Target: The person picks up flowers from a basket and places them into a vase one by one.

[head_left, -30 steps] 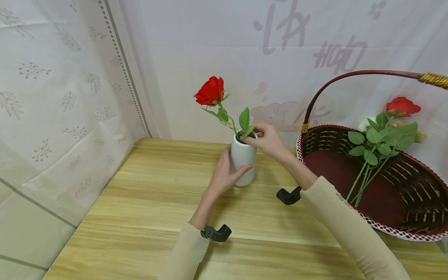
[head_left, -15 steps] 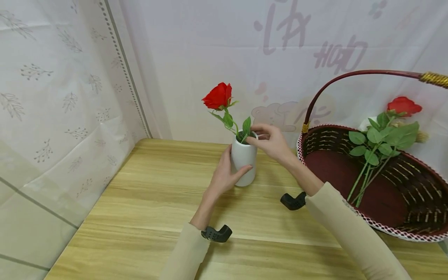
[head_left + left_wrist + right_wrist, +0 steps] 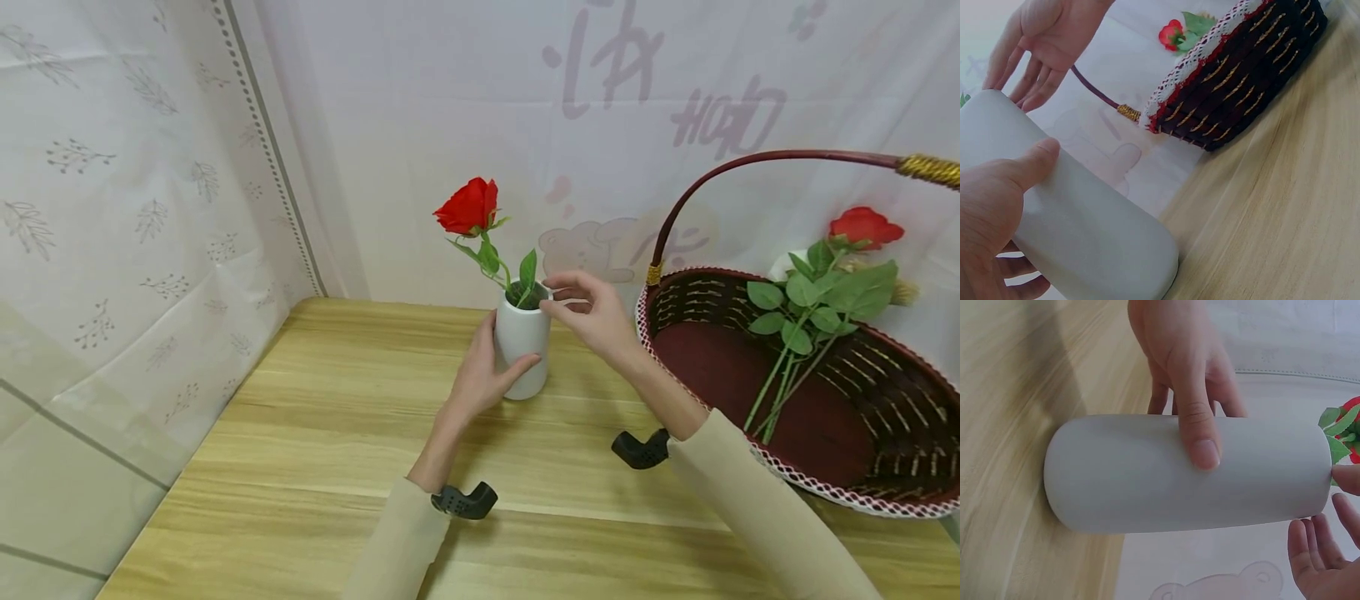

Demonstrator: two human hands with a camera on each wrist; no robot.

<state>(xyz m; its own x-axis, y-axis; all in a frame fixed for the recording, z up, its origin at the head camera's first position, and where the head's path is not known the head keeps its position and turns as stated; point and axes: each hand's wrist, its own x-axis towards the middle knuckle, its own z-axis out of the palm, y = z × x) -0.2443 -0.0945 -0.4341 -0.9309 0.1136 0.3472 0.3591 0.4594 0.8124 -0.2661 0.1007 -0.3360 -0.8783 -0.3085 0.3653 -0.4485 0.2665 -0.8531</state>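
Observation:
A white vase (image 3: 522,337) stands upright on the wooden table, with one red rose (image 3: 469,207) in it, its bloom leaning left over the rim. My left hand (image 3: 477,375) grips the vase from the left side, the thumb (image 3: 1200,437) laid across the front. My right hand (image 3: 600,323) is at the right of the rim, fingers loosely bent and apart from the stem. In the right wrist view its fingertips (image 3: 1297,540) are at the vase mouth; whether they touch the rim is hard to tell. The stem's lower end is hidden inside the vase.
A dark red woven basket (image 3: 750,350) with a tall arched handle (image 3: 780,158) stands at the right. Several stems lean in it, including another red rose (image 3: 865,227). A patterned white curtain (image 3: 420,125) hangs behind the wooden table (image 3: 360,433).
The rose has sunk lower and shifted slightly right in the vase. My right hand has let go of the stem and drawn back to the right; the left hand has stayed on the vase.

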